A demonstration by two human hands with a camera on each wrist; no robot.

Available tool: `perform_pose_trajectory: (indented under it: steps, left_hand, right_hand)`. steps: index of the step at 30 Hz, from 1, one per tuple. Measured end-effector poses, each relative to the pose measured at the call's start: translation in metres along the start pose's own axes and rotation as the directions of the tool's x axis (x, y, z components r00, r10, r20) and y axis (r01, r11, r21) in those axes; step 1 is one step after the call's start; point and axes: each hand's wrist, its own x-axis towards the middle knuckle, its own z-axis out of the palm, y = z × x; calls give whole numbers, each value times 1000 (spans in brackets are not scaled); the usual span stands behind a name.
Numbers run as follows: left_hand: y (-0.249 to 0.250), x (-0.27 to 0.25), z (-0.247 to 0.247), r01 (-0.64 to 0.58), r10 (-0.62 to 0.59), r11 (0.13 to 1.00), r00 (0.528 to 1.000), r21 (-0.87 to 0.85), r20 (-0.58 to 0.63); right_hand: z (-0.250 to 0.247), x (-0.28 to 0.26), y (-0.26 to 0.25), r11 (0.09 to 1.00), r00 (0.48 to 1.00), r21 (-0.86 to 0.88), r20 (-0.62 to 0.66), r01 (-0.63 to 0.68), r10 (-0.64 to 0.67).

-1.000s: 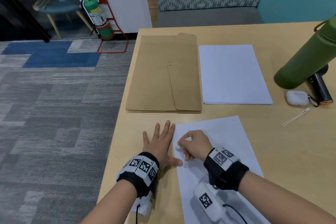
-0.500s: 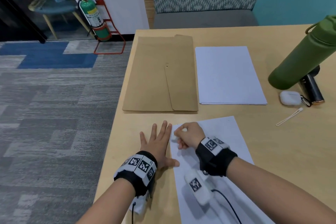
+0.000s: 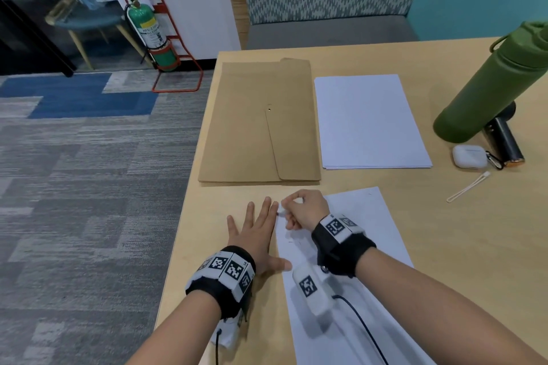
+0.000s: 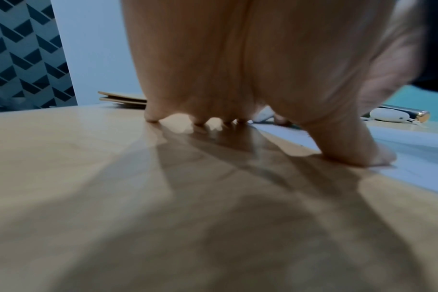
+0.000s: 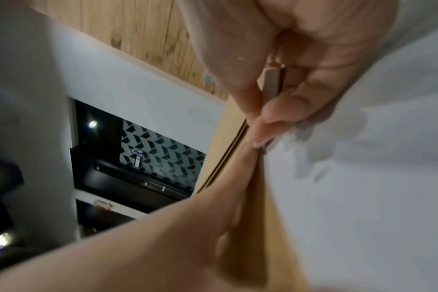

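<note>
A single white sheet (image 3: 373, 234) lies on the wooden table (image 3: 444, 246) in front of me. My left hand (image 3: 258, 231) lies flat with spread, straight fingers on the table just left of the sheet, its thumb (image 4: 378, 158) touching the sheet's left edge. My right hand (image 3: 299, 209) is curled at the sheet's far-left corner, pinching a small whitish rectangular block, probably an eraser (image 5: 271, 83), against the paper. The same left hand (image 4: 238, 69) fills the left wrist view, fingertips down on the wood.
A brown envelope (image 3: 258, 121) and a stack of white paper (image 3: 370, 121) lie side by side beyond my hands. At the right are a green bottle (image 3: 489, 83), a black cylinder (image 3: 504, 139), a white earbud case (image 3: 470, 156) and a thin white strap (image 3: 468, 187). The table's left edge (image 3: 184, 216) is close.
My right hand has slid with the small block away from me, toward the sheet's far-left corner. The left hand has stayed flat in place.
</note>
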Motion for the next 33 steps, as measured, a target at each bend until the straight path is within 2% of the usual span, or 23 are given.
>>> perform_pose_trajectory:
  steps: [5, 7, 11, 13, 18, 20, 26, 30, 33]
  left_hand:
    - [0, 0, 0, -4, 4, 1000, 1000, 6, 6]
    - [0, 1, 0, -3, 3, 1000, 1000, 8, 10]
    - [0, 1, 0, 4, -4, 1000, 1000, 24, 8]
    - [0, 2, 0, 2, -2, 1000, 1000, 24, 8]
    - [-1, 1, 1, -5, 5, 1000, 1000, 28, 8]
    - [-1, 2, 1, -6, 5, 1000, 1000, 31, 12]
    - [2, 1, 0, 3, -3, 999, 1000, 43, 4]
    - [-1, -1, -2, -23, 22, 996, 1000, 81, 11]
    - [-4, -4, -6, -50, 48, 996, 999, 78, 21]
  right_hand:
    - [-8, -33, 16, 987, 983, -151, 164, -54, 79]
    - [-9, -25, 10, 992, 988, -120, 140, -51, 68]
    - [-4, 4, -3, 999, 1000, 22, -5, -24, 24]
    - [-2, -1, 2, 1000, 999, 15, -32, -7, 7]
    - [-10, -45, 29, 992, 987, -98, 135, -77, 90]
    - [-11, -40, 25, 994, 989, -82, 127, -68, 79]
    - [-2, -3, -3, 992, 998, 112, -20, -58, 61]
    - [-19, -30, 14, 998, 996, -51, 82, -36, 40]
    - [-48, -50, 29, 1000, 998, 12, 63, -17, 16]
